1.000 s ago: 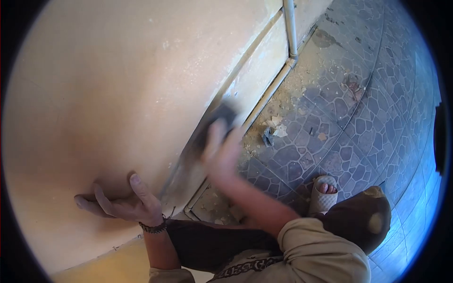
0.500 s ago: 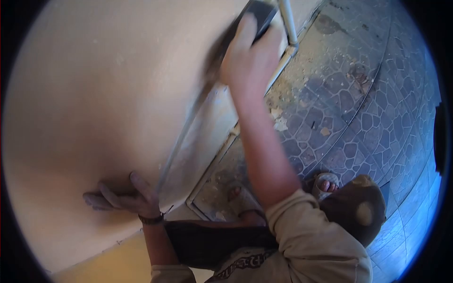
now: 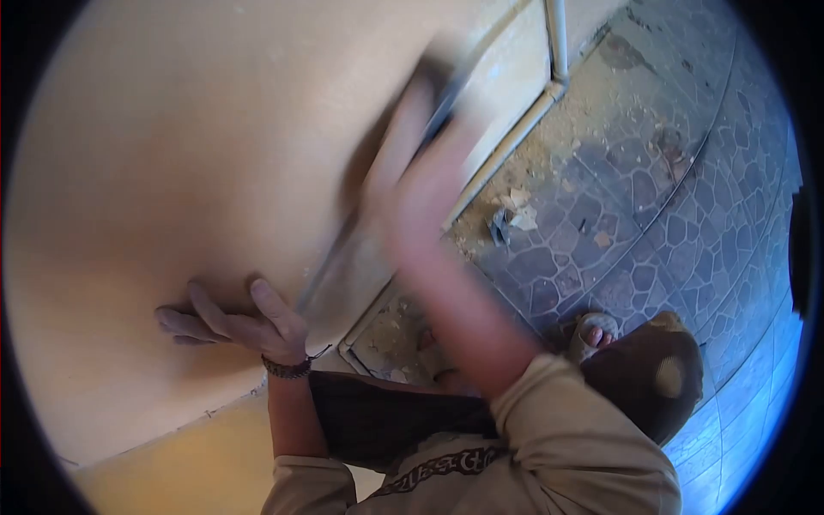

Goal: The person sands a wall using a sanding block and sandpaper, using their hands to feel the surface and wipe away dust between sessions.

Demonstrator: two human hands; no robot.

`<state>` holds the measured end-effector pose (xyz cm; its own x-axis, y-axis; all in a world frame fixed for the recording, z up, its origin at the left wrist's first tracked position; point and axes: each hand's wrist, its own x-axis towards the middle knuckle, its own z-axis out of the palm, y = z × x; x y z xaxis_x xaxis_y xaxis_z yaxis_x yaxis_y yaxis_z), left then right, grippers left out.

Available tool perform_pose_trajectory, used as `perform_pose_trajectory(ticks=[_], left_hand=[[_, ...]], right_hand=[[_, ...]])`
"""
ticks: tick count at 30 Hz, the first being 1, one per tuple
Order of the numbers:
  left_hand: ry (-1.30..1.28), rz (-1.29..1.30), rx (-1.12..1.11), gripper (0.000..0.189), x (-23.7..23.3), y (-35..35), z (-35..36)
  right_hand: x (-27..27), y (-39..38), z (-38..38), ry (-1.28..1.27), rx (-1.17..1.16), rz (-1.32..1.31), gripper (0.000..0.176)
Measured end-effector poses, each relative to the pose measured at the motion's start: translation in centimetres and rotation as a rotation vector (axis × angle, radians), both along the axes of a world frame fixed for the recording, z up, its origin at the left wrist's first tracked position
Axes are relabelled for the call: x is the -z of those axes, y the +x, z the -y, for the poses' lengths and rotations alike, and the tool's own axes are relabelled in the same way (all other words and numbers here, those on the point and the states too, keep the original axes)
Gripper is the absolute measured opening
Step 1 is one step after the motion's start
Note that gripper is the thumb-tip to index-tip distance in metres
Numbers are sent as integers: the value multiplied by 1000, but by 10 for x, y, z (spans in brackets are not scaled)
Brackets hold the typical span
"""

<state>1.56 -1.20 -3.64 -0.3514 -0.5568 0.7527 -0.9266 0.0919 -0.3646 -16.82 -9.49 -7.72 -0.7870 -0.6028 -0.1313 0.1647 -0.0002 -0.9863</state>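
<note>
My right hand (image 3: 421, 167), smeared by motion, grips a dark rectangular block (image 3: 443, 110) that looks like a sanding block. It is against the plastered wall (image 3: 215, 154), along the groove-like line (image 3: 330, 257) that runs down the surface. Part of the block is hidden by my fingers. Lower down and to the left, my left hand (image 3: 236, 322) rests on the wall with its fingers spread and holds nothing. A braided bracelet (image 3: 287, 369) circles the left wrist.
A pale pipe (image 3: 515, 124) follows the foot of the wall and bends upward near the top. Broken flakes (image 3: 515, 210) and dust lie on the stone-patterned floor (image 3: 635, 249). My sandalled foot (image 3: 594, 333) stands on the floor.
My right hand and the block have moved down the wall, toward me. My left hand stays on the wall, slightly higher in the view. The camera view has shifted a little.
</note>
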Motion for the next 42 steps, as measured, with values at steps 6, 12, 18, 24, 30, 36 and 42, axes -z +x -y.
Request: perform_pose_trajectory(ticks=[6,12,18,24,30,36,42], left_hand=[[96,-70,65,64,-17,-11,-7],[150,-205,257,62,-22,2,-17],[167,-236,299,62,-29,-4,-16],[158,-350,311,62,-33,-5,-26],[159,-565,440,62,-39,-23,-31],[147,-270,258,60,-37,-20,-16],[185,-414,307,58,-34,-22,-23]], right_hand=[[33,53,-38,-312,-98,-76,39],[4,19,-17,-17,-78,100,41],[24,73,-51,-135,-127,9,42],[28,55,-37,-23,-81,119,40],[28,24,-30,-204,50,72,37],[24,92,-59,-217,-147,-69,55],[16,7,-15,90,-169,174,48]])
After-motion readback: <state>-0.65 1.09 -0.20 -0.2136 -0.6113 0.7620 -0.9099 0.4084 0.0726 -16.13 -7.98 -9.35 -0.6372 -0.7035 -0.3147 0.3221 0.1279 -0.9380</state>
